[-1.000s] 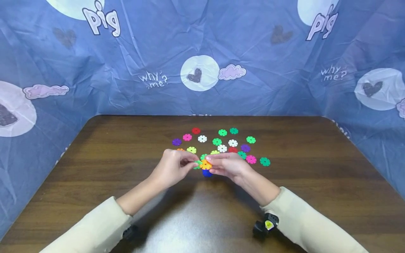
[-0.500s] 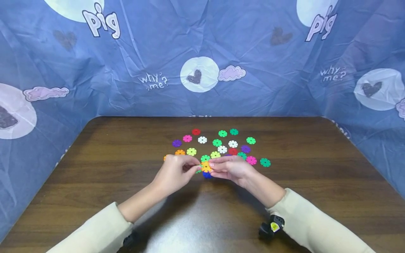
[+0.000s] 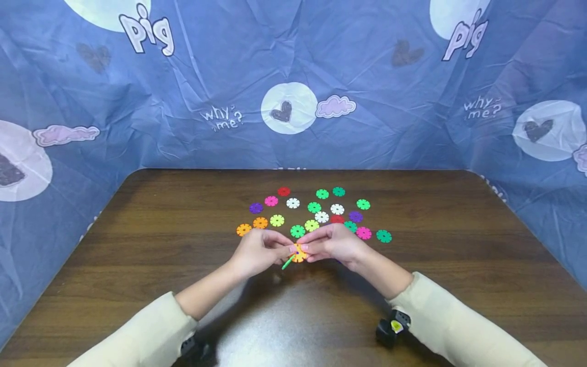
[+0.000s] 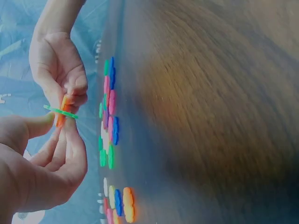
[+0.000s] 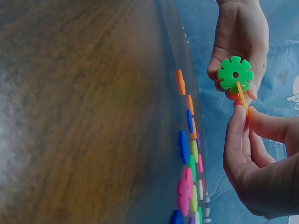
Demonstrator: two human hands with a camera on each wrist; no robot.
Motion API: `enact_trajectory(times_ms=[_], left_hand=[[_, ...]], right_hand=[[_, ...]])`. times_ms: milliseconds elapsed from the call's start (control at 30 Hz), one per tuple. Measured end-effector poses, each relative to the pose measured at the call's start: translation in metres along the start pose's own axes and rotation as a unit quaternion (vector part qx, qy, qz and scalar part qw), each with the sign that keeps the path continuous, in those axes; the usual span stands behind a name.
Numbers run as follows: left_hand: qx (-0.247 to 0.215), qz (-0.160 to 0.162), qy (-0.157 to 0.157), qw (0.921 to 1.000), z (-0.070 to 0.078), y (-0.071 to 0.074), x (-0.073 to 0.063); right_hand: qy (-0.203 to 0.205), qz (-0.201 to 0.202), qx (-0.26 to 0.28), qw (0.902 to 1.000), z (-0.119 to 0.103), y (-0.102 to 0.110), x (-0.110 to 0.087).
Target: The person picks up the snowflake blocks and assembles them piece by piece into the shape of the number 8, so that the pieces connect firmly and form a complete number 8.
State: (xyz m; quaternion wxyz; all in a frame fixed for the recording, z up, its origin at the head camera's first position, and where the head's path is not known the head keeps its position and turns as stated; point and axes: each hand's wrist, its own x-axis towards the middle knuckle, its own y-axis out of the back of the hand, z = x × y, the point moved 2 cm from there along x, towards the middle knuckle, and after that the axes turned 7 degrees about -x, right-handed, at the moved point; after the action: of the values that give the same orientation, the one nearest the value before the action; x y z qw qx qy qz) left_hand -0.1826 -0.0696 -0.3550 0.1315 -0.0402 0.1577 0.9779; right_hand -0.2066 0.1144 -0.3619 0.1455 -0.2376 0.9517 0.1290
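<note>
Just above the table's middle, an orange notched plastic disc (image 3: pixel 300 256) and a green notched plastic disc (image 3: pixel 288 262) cross at an angle, their edges meeting at the slots. My left hand (image 3: pixel 257 255) pinches the green disc between thumb and fingers, close to the crossing. With thumb and fingertips, my right hand (image 3: pixel 337 247) grips the orange disc from the other side. The right wrist view shows the green disc (image 5: pixel 235 74) face on and the orange one (image 5: pixel 242 98) edge on. How deep the slots sit together is hard to tell.
Behind the hands, several loose notched discs lie flat on the brown wooden table (image 3: pixel 183 204), among them an orange disc (image 3: pixel 244 230), a white disc (image 3: pixel 293 203) and a dark green disc (image 3: pixel 384 236). A blue printed cloth (image 3: pixel 380 132) hangs around the table.
Both hands have drawn slightly nearer the person with the discs. The green disc has turned from behind the orange one to jut toward the head camera, and the left thumb now meets the orange disc.
</note>
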Motion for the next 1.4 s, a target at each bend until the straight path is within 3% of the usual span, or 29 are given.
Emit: enact_trajectory(times_ms=[333,500,633,700,800,967,1133,1233,1400], left_hand=[[-0.086,-0.006,0.084,0.9927,-0.004,-0.002,-0.002],[-0.096,0.003,0.096,0.9908,-0.008,0.002,0.000],[-0.106,0.014,0.099,0.9893,-0.008,0.009,0.001],[-0.115,0.018,0.101,0.9881,-0.009,0.012,0.002],[-0.125,0.024,0.103,0.9866,-0.010,0.016,0.002],[-0.129,0.037,0.110,0.9848,-0.015,0.021,0.002],[-0.129,0.027,0.114,0.9847,-0.019,0.022,0.003],[-0.127,0.017,0.119,0.9846,-0.019,0.022,0.005],[-0.124,0.006,0.120,0.9850,-0.018,0.022,0.007]], right_hand=[[0.035,-0.017,-0.061,0.9974,-0.004,-0.002,-0.001],[0.038,0.000,-0.087,0.9955,-0.005,0.001,0.004],[0.042,0.031,-0.140,0.9888,-0.005,0.006,0.011],[0.047,0.046,-0.188,0.9800,-0.004,0.007,0.015],[0.067,0.054,-0.270,0.9589,-0.005,0.006,0.021],[0.114,0.036,-0.384,0.9155,-0.007,0.000,0.028],[0.162,0.021,-0.467,0.8693,-0.010,-0.005,0.030],[0.166,0.019,-0.476,0.8632,-0.012,-0.007,0.031],[0.167,0.029,-0.445,0.8794,-0.014,-0.006,0.031]])
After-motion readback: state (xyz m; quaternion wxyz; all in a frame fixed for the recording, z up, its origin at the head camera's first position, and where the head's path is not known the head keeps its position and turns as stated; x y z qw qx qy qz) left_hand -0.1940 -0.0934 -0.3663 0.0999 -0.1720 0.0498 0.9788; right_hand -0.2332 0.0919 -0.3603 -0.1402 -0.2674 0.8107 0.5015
